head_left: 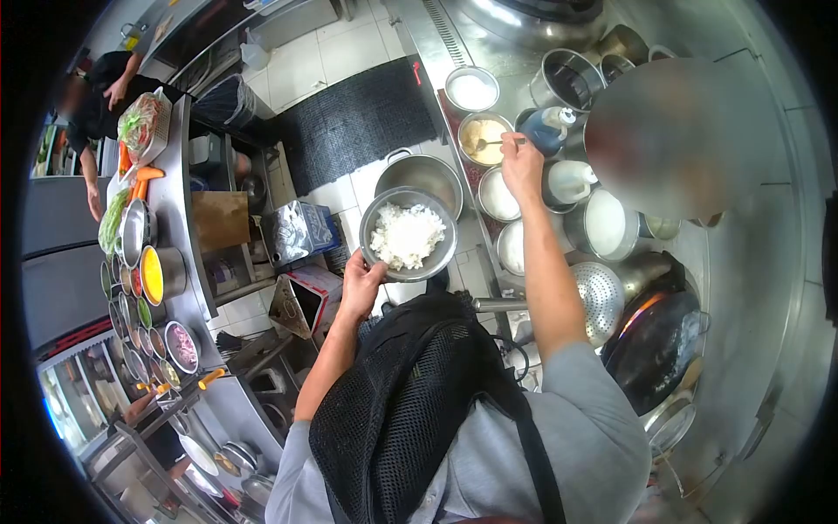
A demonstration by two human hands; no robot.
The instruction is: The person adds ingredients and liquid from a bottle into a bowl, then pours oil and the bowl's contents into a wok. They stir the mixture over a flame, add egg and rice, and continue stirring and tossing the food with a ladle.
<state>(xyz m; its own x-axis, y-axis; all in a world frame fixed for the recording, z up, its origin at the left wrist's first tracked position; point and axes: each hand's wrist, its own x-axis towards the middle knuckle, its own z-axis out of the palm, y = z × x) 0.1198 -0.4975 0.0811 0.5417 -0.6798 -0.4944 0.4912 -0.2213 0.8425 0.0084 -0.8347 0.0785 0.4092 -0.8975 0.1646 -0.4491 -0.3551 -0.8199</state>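
My left hand [359, 286] grips the rim of a metal bowl [452, 236], thumb over the edge. White rice [407, 237] lies in a loose heap in that bowl. Off to the right, the fingers of my right hand [522, 166] are closed on the handle of a spoon [489, 142]. The spoon's end rests in pale yellow seasoning inside a round metal container [463, 146]. Close beside my right hand stand a bottle of dark blue liquid [546, 131] and a container of white seasoning [499, 194].
Beneath the rice bowl is a large metal pot [436, 166]. A wok [655, 349] with a glow at its rim and a perforated strainer [601, 304] sit right. Ingredient tubs line the left counter [197, 262], where another person [103, 96] stands. A black mat [353, 118] covers the floor.
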